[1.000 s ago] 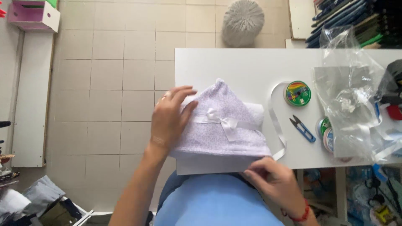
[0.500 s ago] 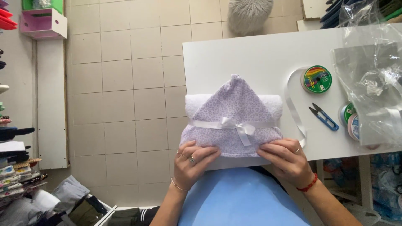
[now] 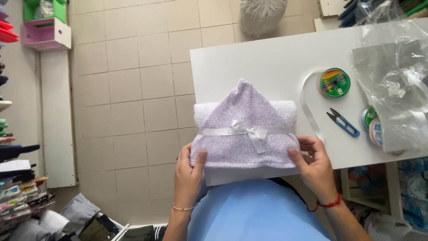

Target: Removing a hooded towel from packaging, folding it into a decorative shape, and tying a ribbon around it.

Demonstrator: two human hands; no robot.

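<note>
Left hand (image 3: 189, 167): closed on the lower left corner of the folded towel bundle (image 3: 245, 129), thumb on top, fingers curled around the edge.

Right hand (image 3: 314, 163): gripping the lower right corner of the same bundle, thumb laid on the fabric, fingers at its side. Red cord bracelet (image 3: 327, 205) at this wrist; thin gold bangle (image 3: 183, 208) at the other.

Bundle: white towel under a lilac patterned hood that rises to a point, bound across the middle by a white satin ribbon bow (image 3: 252, 131). It lies at the near edge of the white table (image 3: 263, 58), by its left corner, just in front of the person's light blue top.

Right of the bundle: a loose white ribbon strip (image 3: 307, 105) running to a green ribbon spool (image 3: 334, 83); blue thread snips (image 3: 342, 122) just beside; two more spools (image 3: 371, 125) partly under crumpled clear plastic bags (image 3: 392, 89).

Beyond the table: a grey fluffy stool (image 3: 261, 15) on the tiled floor. Far left: a pink box (image 3: 47, 35) on a white shelf unit.
</note>
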